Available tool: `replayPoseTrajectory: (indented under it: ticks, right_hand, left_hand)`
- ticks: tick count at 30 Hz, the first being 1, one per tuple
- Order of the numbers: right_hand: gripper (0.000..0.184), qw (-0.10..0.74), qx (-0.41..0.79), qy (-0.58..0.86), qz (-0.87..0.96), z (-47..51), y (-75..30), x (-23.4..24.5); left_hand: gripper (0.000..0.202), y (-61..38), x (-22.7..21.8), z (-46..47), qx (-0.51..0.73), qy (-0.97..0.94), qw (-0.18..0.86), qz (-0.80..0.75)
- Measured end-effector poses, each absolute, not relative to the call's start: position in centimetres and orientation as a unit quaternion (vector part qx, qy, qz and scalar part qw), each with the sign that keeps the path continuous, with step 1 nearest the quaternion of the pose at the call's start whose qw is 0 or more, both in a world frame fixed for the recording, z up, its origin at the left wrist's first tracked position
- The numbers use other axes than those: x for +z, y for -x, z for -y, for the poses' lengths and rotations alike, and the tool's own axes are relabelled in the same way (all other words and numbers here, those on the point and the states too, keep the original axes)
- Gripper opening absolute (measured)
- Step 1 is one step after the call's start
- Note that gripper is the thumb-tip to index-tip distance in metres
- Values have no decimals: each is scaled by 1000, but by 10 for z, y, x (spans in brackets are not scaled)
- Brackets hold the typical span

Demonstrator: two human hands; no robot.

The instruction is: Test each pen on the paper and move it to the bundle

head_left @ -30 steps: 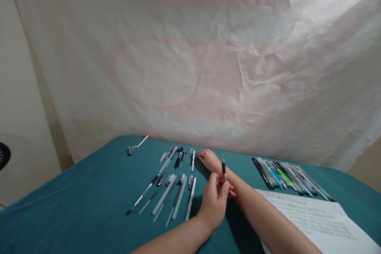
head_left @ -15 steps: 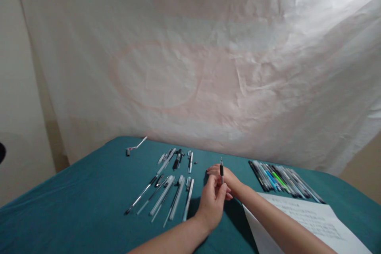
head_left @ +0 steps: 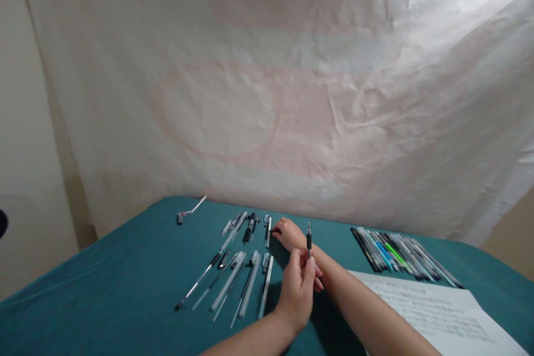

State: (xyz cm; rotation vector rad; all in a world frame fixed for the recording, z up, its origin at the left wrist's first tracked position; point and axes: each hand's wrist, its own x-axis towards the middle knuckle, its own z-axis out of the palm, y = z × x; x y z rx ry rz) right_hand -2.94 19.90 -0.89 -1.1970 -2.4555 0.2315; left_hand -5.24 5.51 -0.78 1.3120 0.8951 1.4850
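Observation:
My left hand (head_left: 297,289) grips a pen (head_left: 309,236) upright between thumb and fingers, its tip up and its dark grip section showing. Behind it my right hand (head_left: 287,232) rests low over the cloth, its wrist crossing behind the pen. The right fingertips are bent together at the cloth, just right of a white pen barrel (head_left: 268,232); what they pinch is hidden. Left of both hands lie pens taken apart in two rows: clear barrels (head_left: 250,283), thin refills (head_left: 241,296) and caps (head_left: 266,261).
Several pens (head_left: 396,253), one green and some blue, lie side by side at the right. A written sheet of paper (head_left: 434,311) is under my right forearm. A bent white piece (head_left: 196,207) lies far left. A pale sheet (head_left: 267,94) hangs behind the green cloth (head_left: 125,289).
My right hand has moved left, away from the pen in my left hand, to the cloth beside the white barrel, where a small dark piece lay. My left hand still holds the pen upright.

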Motion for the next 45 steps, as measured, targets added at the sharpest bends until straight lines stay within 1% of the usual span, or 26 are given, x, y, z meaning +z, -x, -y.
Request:
replayPoseTrajectory:
  ticks: [5, 8, 12, 16, 22, 24, 28, 36, 45]
  right_hand:
    - [8, 223, 115, 440, 862, -197, 23, -14]
    - [7, 269, 143, 434, 848, -195, 6, -7]
    - [16, 352, 200, 439, 802, -185, -32, 10]
    - [27, 403, 265, 432, 762, -159, -80, 27]
    - [30, 474, 414, 410, 660, -114, -143, 54]
    - [30, 478, 428, 410, 649, -107, -158, 60]
    - [26, 471, 417, 398, 668, -102, -176, 61]
    - [20, 394, 421, 369, 730, -88, -175, 58]
    - [26, 375, 433, 364, 735, -77, -169, 65]
  left_hand:
    - [22, 52, -10, -57, 600, -540, 467, -362]
    - [23, 52, -10, -56, 592, -545, 464, -370]
    - [25, 53, -8, -56, 581, -554, 461, -378]
    - [26, 53, -8, -56, 553, -581, 452, -390]
    - [27, 51, -7, -55, 510, -632, 417, -409]
    - [27, 50, -4, -54, 493, -643, 408, -420]
    - [27, 47, 4, -49, 454, -665, 397, -441]
    - [29, 43, 2, -31, 448, -670, 380, -454]
    - [31, 49, -6, -32, 447, -670, 398, -438]
